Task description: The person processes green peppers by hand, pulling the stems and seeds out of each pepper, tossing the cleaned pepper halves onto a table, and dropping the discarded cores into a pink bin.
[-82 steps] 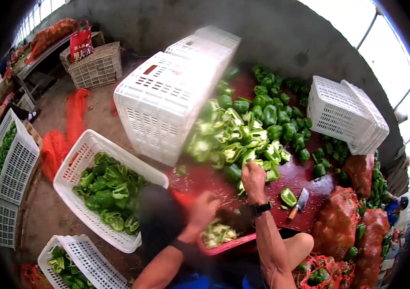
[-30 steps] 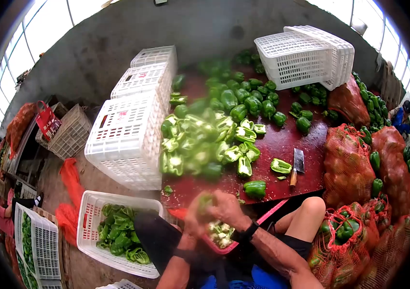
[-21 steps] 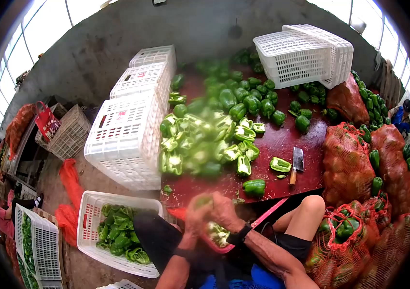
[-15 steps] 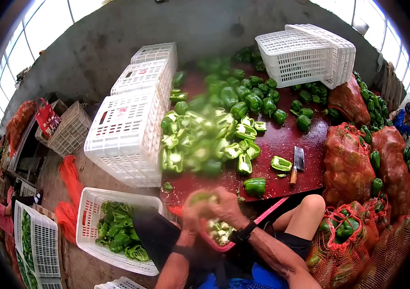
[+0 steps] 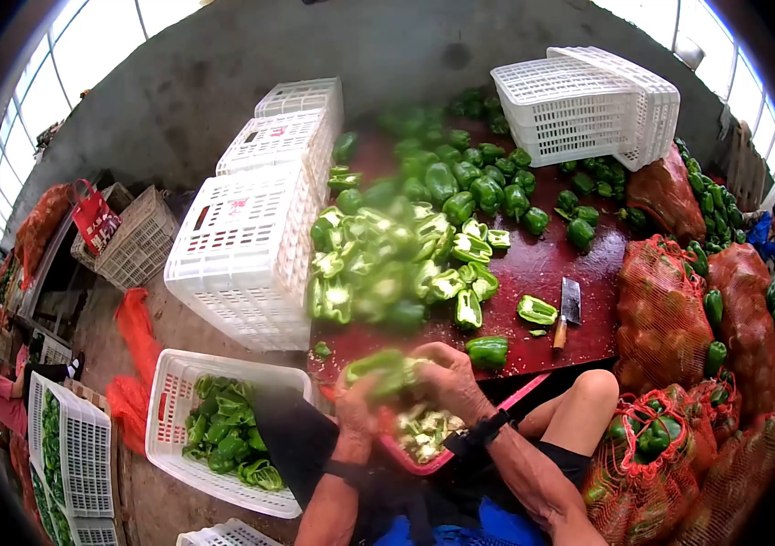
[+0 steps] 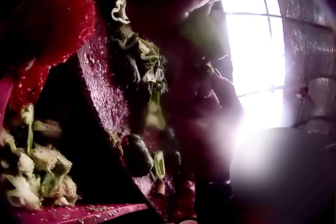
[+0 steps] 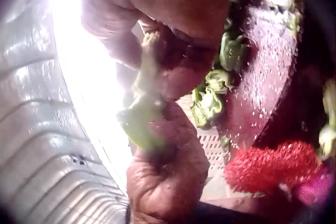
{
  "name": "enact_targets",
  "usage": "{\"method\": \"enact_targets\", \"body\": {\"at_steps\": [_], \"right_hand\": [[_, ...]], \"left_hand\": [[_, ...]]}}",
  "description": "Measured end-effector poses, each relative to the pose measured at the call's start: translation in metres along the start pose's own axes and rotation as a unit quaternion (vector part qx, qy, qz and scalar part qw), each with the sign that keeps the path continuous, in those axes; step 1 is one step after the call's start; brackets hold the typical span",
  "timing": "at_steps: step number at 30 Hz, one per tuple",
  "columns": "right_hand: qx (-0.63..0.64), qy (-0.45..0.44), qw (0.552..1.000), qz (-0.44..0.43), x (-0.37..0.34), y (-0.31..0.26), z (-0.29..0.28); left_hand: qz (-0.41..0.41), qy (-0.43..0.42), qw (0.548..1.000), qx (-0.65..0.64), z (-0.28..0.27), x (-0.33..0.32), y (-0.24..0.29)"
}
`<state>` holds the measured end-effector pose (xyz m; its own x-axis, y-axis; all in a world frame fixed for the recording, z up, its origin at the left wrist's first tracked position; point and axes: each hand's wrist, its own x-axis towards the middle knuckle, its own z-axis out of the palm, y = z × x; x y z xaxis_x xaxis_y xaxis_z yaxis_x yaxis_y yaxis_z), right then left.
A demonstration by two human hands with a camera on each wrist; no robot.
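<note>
Over a pink tub (image 5: 419, 469) of pale seedy cores (image 5: 433, 428), my hands come together at a green bell pepper piece (image 5: 378, 367), blurred in the head view. My left hand (image 5: 355, 414) grips the piece from the left side. My right hand (image 5: 453, 382) has its fingers curled, and in the right wrist view it pinches the pepper's pale stem and core (image 7: 148, 69). A whole bell pepper (image 5: 487, 351) lies at the red table's front edge. Farther right are a cut pepper half (image 5: 537, 310) and a wooden-handled knife (image 5: 567, 314).
Cut pepper halves and whole peppers (image 5: 487, 193) are heaped on the red table (image 5: 587, 341). White crates (image 5: 233, 259) are stacked at its left. A white crate (image 5: 223, 496) of hollowed peppers stands by my left knee. Mesh sacks (image 5: 660, 323) of peppers line the right.
Earlier my right hand was reaching into the cut peppers; now it is beside the left, above the tub. The pepper piece shows more between slightly parted hands. The view has swung right.
</note>
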<state>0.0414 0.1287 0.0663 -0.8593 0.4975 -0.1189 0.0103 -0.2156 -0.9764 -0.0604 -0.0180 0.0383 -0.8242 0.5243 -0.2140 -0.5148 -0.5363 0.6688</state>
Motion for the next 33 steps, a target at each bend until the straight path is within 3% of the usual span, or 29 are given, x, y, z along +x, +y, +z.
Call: {"method": "enact_targets", "body": {"at_steps": [2, 4, 5, 6, 8, 9, 10, 11, 12, 13, 16, 17, 18, 19, 20, 21, 22, 24, 25, 26, 27, 28, 30, 32, 33], "right_hand": [[0.086, -0.002, 0.996, -0.023, 0.004, 0.017, -0.011], [0.206, 0.002, 0.978, 0.041, -0.006, -0.01, -0.01], [0.013, -0.032, 0.998, 0.061, -0.007, -0.022, -0.015], [-0.145, -0.087, 0.985, -0.016, 0.0, 0.002, -0.028], [-0.383, -0.093, 0.919, -0.016, 0.004, 0.008, -0.029], [-0.337, -0.091, 0.935, -0.065, 0.003, 0.004, -0.023], [-0.206, -0.114, 0.972, -0.003, 0.003, 0.0, -0.02], [-0.073, -0.121, 0.988, 0.062, 0.002, -0.004, -0.017], [0.152, -0.137, 0.95, 0.234, 0.002, -0.006, -0.017], [-0.025, -0.204, 0.972, 0.115, 0.005, -0.001, -0.018], [-0.136, -0.174, 0.975, 0.021, 0.008, 0.009, -0.011], [-0.078, -0.108, 0.99, 0.049, 0.009, 0.01, -0.009], [-0.021, -0.043, 0.996, 0.078, 0.008, -0.001, -0.001], [-0.162, -0.011, 0.984, -0.07, 0.009, -0.021, 0.007], [-0.174, 0.058, 0.979, -0.092, 0.019, -0.015, 0.013], [-0.31, 0.121, 0.925, -0.183, 0.025, -0.009, 0.013], [-0.435, 0.18, 0.84, -0.27, 0.031, -0.001, 0.013], [-0.548, 0.13, 0.789, -0.247, 0.043, 0.05, 0.004], [-0.652, 0.066, 0.726, -0.209, 0.046, 0.081, -0.005], [-0.681, 0.065, 0.703, -0.194, 0.056, 0.113, -0.019], [-0.664, 0.063, 0.71, -0.225, 0.05, 0.092, -0.012], [-0.614, 0.078, 0.762, -0.189, 0.053, 0.088, -0.011], [-0.563, 0.081, 0.803, -0.178, 0.071, 0.08, -0.011], [-0.439, 0.107, 0.872, -0.19, 0.084, 0.032, 0.025], [-0.387, 0.095, 0.902, -0.165, 0.083, -0.007, 0.054]], "left_hand": [[0.006, 0.001, 1.0, -0.009, -0.003, 0.002, 0.002], [0.005, 0.011, 1.0, -0.006, -0.013, 0.004, 0.005], [0.015, 0.006, 1.0, 0.014, -0.012, 0.004, 0.002], [0.014, -0.006, 1.0, 0.015, -0.009, 0.003, 0.003], [0.004, -0.032, 0.999, 0.014, 0.004, -0.004, 0.003], [0.009, -0.077, 0.996, 0.038, 0.009, -0.009, 0.002], [0.009, -0.105, 0.984, 0.143, 0.003, -0.009, -0.001], [0.027, -0.15, 0.961, 0.232, -0.002, -0.007, -0.003], [0.045, -0.195, 0.926, 0.321, -0.005, -0.005, -0.004], [0.033, -0.237, 0.932, 0.274, -0.006, -0.002, -0.007], [0.063, -0.19, 0.924, 0.326, -0.007, -0.002, -0.005], [0.071, -0.171, 0.921, 0.342, -0.007, -0.002, -0.004], [0.061, -0.123, 0.946, 0.295, -0.007, -0.001, -0.005], [0.051, -0.073, 0.965, 0.246, -0.007, -0.001, -0.006], [0.042, -0.025, 0.979, 0.197, -0.007, -0.001, -0.007], [0.089, 0.03, 0.963, 0.253, -0.01, 0.002, -0.01], [0.056, 0.025, 0.972, 0.228, -0.023, 0.008, -0.021], [-0.002, 0.023, 0.985, 0.173, -0.046, 0.014, -0.032], [-0.033, 0.01, 0.977, 0.212, -0.047, 0.011, -0.035], [-0.062, 0.006, 0.965, 0.254, -0.036, 0.007, -0.035], [-0.025, -0.003, 0.943, 0.333, -0.032, 0.002, -0.037], [0.0, -0.005, 0.928, 0.373, -0.032, 0.0, -0.039], [0.069, -0.024, 0.886, 0.458, -0.04, 0.002, -0.045], [0.042, -0.001, 0.884, 0.466, -0.029, 0.0, -0.042], [0.073, -0.007, 0.875, 0.479, -0.034, 0.005, -0.048]]}}
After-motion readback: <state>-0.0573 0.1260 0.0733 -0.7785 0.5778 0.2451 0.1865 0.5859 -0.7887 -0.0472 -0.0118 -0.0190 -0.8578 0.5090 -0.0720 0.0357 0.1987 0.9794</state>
